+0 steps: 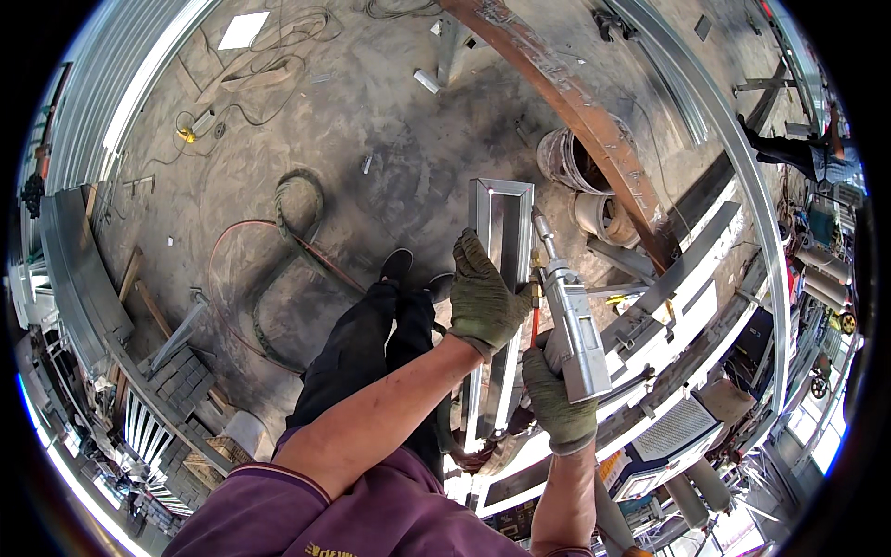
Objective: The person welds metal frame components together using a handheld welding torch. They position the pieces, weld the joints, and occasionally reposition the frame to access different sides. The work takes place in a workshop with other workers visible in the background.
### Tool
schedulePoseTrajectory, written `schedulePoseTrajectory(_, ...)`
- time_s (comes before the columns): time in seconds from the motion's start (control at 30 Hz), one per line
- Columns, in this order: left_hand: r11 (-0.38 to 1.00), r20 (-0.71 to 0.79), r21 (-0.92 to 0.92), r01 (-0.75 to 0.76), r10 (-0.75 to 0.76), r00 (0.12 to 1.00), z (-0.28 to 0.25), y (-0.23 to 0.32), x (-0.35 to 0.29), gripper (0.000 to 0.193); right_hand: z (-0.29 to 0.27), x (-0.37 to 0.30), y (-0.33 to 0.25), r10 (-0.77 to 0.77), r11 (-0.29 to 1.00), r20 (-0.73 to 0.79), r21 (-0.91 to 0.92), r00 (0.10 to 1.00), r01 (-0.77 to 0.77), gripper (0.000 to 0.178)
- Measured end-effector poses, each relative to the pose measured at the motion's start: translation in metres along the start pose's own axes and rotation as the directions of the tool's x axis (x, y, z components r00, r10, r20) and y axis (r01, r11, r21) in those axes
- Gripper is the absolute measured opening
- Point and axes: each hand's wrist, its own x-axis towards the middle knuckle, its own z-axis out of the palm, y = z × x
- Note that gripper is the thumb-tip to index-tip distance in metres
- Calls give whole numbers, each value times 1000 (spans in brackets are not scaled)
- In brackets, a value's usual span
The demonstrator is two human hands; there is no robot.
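While the right grip (559, 397) is closed around a silver handheld tool (577, 320), held just right of a metal frame (524, 223), the left grip (487, 299) is open over that frame, fingers extended.

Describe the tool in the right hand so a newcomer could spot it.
Find the long rusty beam at the upper right, then the narrow metal frame left of its lower end. Just right of that frame, the green-gloved right hand grips the silver tool. Its blocky shape and tapering nose set it apart from the straight-sided frame.
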Motion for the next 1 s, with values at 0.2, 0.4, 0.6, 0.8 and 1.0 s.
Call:
schedulePoseTrajectory(0.2,999,6,29,-18,18,1000,0,-4,0,127,7,7,-3,-162,985,28,-52,986,164,12)
schedulePoseTrajectory(0.4,1000,38,4,-8,7,999,-3,-3,-3,127,12,8,6,-190,975,40,-108,981,193,13)
schedulePoseTrajectory(0.6,1000,41,-4,-25,26,999,-2,-5,-4,129,15,12,9,-211,970,-17,-131,977,207,14)
schedulePoseTrajectory(0.8,998,54,-57,-17,20,998,-1,-8,-1,127,16,13,9,-197,974,-8,-113,980,194,17)
schedulePoseTrajectory(1.0,997,78,-81,14,-8,997,-4,-4,-1,125,15,13,12,-211,966,-3,-155,977,208,17)
